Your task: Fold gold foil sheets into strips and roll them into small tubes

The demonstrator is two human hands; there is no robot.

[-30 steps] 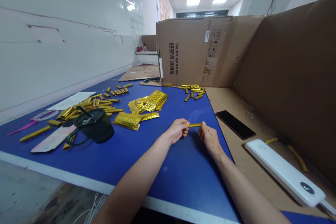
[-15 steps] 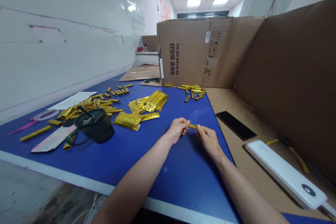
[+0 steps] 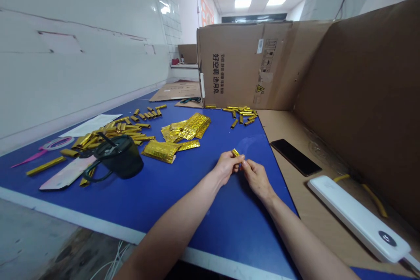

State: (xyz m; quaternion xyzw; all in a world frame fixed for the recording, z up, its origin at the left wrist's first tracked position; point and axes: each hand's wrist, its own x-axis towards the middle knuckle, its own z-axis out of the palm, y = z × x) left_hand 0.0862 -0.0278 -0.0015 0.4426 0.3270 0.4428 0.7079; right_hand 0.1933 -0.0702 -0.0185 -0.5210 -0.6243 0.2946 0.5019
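Note:
Both my hands meet over the blue table (image 3: 164,192), pinching one small gold foil strip (image 3: 235,153) between their fingertips. My left hand (image 3: 226,166) grips its left end, and the strip's short end sticks up above the fingers. My right hand (image 3: 256,176) closes on it from the right, fingers curled. A stack of flat gold foil sheets (image 3: 187,127) lies further back to the left, with another foil sheet pile (image 3: 160,150) nearer. Folded gold pieces (image 3: 243,114) lie scattered by the cardboard box.
A black lidded cup (image 3: 118,159) stands at the left among many gold pieces (image 3: 111,133). A dark phone (image 3: 295,156) and a white power bank (image 3: 357,218) lie on cardboard at the right. A large cardboard box (image 3: 243,65) and cardboard wall (image 3: 367,92) bound the back and right.
The strip was stretched long between my hands a second ago. My hands have come together, and only a short folded length of it shows above my fingers.

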